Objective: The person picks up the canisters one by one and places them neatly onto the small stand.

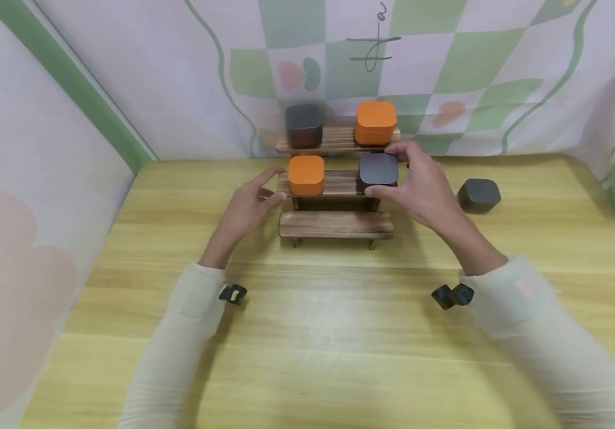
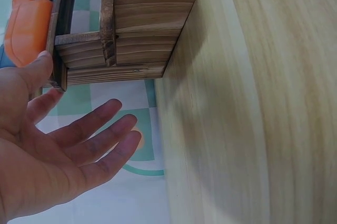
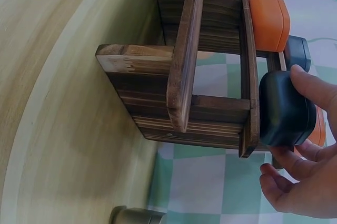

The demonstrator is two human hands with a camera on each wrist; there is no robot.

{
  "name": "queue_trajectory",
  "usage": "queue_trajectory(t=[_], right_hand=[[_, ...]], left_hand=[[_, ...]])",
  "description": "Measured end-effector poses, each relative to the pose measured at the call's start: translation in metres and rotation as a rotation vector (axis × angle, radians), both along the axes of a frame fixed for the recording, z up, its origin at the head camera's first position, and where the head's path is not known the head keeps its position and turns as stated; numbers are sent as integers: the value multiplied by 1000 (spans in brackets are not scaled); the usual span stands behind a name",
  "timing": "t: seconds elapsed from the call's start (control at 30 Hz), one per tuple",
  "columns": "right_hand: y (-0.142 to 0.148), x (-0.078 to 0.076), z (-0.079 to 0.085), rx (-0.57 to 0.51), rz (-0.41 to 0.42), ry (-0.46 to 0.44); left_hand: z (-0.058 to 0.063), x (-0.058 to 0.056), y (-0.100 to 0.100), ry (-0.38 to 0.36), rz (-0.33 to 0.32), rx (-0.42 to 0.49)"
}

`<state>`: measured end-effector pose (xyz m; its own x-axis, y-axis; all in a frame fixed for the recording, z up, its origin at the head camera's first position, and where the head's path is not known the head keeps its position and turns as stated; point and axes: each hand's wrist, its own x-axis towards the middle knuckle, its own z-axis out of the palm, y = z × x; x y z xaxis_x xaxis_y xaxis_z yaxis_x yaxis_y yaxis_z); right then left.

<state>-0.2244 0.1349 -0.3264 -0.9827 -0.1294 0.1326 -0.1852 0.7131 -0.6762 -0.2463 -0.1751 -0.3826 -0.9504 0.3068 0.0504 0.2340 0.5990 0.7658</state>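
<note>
1. Right grip [image 1: 428, 185]: my thumb and fingers pinch the front black box [image 1: 379, 168], at the right end of the middle tier [image 1: 341, 183] of the stand [image 1: 336, 224]. Whether its base bears fully on the wood I cannot tell.
2. Left grip [image 1: 248, 205]: my thumb and forefinger pinch the left end of that tier, just beside the front orange box [image 1: 306, 176]; my other three fingers are spread outward.
3. Edges: the front black box lies just within the tier's right end, the front orange box close to its left end.
4. Room: bare plank separates the two boxes on the middle tier, likewise the rear black box [image 1: 304, 126] and rear orange box [image 1: 375, 123] on the top tier. A broad stretch of tabletop [image 1: 329, 333] lies between the stand and me. A checked cloth [image 1: 484, 53] hangs close behind.
5. Apart: the loose black box [image 1: 479, 195] sits on the tabletop, right of the stand, near my right wrist.
6. Count: black boxes, three; orange boxes, two; stand, one, with three tiers.
</note>
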Motion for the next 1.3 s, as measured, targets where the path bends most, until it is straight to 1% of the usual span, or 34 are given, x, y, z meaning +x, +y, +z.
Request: queue_trajectory(t=[0.47, 0.67, 0.83, 1.17, 1.3], right_hand=[[-3, 2, -2, -5, -24, 27], [-4, 1, -3, -9, -16, 59], [-4, 1, -3, -14, -4, 72], [-1, 4, -6, -11, 21, 81], [-1, 5, -6, -4, 13, 71]], left_hand=[[2, 1, 0, -16, 11, 0], [3, 1, 0, -26, 20, 3], [4, 1, 0, -17, 19, -5], [5, 2, -2, -33, 26, -18], [6, 2, -5, -36, 30, -14]])
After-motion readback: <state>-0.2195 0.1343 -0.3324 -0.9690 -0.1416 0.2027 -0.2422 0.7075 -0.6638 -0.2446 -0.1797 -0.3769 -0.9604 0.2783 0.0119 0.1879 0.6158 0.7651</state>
